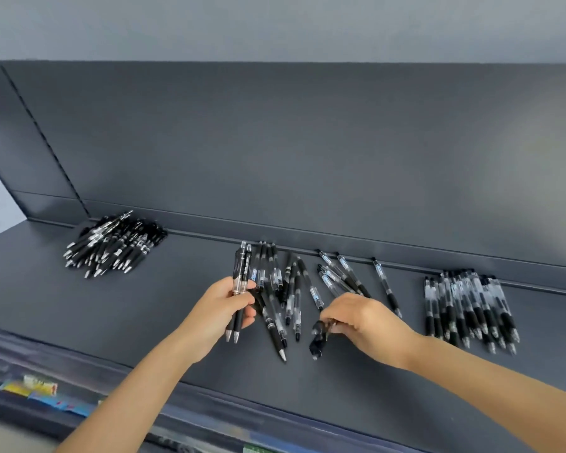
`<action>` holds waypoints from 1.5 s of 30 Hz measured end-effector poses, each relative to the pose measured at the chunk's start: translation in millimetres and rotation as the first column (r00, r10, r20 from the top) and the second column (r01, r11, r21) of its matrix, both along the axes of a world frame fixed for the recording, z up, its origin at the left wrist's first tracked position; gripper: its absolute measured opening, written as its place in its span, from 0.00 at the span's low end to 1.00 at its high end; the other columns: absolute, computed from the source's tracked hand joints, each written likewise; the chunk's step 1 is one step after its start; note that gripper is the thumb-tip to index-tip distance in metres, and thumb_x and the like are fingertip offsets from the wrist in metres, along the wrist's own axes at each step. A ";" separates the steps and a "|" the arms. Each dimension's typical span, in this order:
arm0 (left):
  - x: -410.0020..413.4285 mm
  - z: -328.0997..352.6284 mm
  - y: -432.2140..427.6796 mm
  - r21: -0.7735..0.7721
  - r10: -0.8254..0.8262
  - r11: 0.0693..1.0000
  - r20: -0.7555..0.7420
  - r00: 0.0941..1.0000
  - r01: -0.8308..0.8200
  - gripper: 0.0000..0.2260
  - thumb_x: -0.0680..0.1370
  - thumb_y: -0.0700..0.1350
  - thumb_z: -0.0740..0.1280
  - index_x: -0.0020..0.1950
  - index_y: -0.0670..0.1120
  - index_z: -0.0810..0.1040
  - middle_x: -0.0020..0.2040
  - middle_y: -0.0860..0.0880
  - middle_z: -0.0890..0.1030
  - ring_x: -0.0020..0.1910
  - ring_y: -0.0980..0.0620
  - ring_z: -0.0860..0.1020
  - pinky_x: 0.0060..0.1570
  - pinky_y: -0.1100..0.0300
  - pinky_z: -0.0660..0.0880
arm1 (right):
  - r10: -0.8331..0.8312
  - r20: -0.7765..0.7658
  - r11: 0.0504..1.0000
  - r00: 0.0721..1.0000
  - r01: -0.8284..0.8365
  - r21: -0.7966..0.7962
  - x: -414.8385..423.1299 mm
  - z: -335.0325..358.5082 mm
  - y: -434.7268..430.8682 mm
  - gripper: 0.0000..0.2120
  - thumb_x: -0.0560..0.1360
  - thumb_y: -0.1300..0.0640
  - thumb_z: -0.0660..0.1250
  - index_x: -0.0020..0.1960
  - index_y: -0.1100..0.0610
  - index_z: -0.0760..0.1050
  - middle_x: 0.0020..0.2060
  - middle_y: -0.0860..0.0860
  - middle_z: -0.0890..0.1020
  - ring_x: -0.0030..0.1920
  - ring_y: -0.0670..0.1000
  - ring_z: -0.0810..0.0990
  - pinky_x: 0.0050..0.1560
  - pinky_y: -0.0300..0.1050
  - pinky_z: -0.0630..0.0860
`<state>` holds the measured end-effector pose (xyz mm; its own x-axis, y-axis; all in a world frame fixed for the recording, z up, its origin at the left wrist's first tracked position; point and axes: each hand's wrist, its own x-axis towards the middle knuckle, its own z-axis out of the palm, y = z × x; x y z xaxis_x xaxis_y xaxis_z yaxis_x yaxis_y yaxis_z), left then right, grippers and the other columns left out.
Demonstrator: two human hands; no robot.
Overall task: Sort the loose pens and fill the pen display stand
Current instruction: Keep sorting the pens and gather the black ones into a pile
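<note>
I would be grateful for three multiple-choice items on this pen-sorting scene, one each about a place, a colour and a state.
1. Where does the heap of pens lie?
A. back left of the shelf
B. front right
C. far right
2. What colour is the shelf?
A. white
B. dark grey
C. red
3. What is the left hand doing?
A. lying flat
B. pointing
C. gripping pens
Answers: 1 A, the heap sits at the rear left; 2 B, its surface is dark grey; 3 C, its fingers curl round the barrels, while the right hand pinches a blurred pen.
</note>
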<state>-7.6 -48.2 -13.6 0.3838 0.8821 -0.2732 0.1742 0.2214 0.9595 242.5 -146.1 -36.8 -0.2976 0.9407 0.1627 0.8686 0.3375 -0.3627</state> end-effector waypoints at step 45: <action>-184.2 4.0 245.4 0.516 0.371 0.729 -0.850 0.373 0.450 0.20 0.80 0.43 0.63 0.70 0.42 0.64 0.63 0.42 0.71 0.62 0.42 0.69 0.55 0.53 0.70 | -0.654 -0.177 0.701 0.735 0.502 -0.506 -323.3 15.6 274.4 0.14 0.75 0.67 0.57 0.33 0.56 0.59 0.46 0.57 0.69 0.45 0.55 0.67 0.44 0.42 0.68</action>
<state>-191.8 197.2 -9.6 0.3186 0.9426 0.1000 0.9431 -0.3258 0.0665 -80.8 128.3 -21.2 0.3272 0.9005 -0.2864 0.6427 -0.4342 -0.6312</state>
